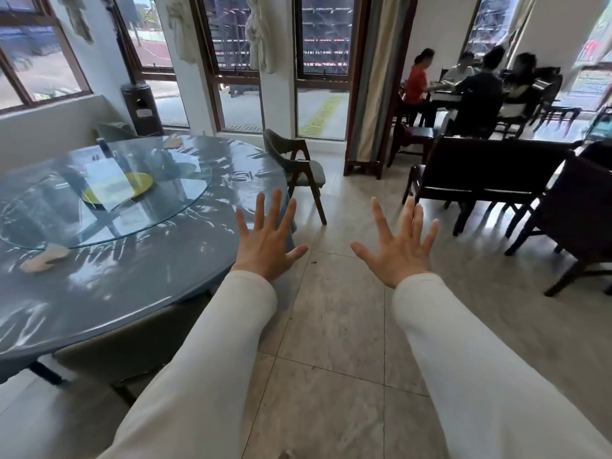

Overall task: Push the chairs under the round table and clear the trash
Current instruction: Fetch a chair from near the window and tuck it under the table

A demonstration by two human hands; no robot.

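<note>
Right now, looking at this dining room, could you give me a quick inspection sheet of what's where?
Surface: round table with a shiny grey cover and a glass turntable on top.
Job's things: grey chair stands pulled out at the table's far right; another grey chair is tucked under the near edge; crumpled tissue lies on the table.
Clutter: yellow plate with white paper on the turntable.
Hands: left hand and right hand open, fingers spread, holding nothing.
Cables: nothing seen.
Surroundings: tiled floor, dark wooden chairs at right, seated people in the back room, windows.
</note>
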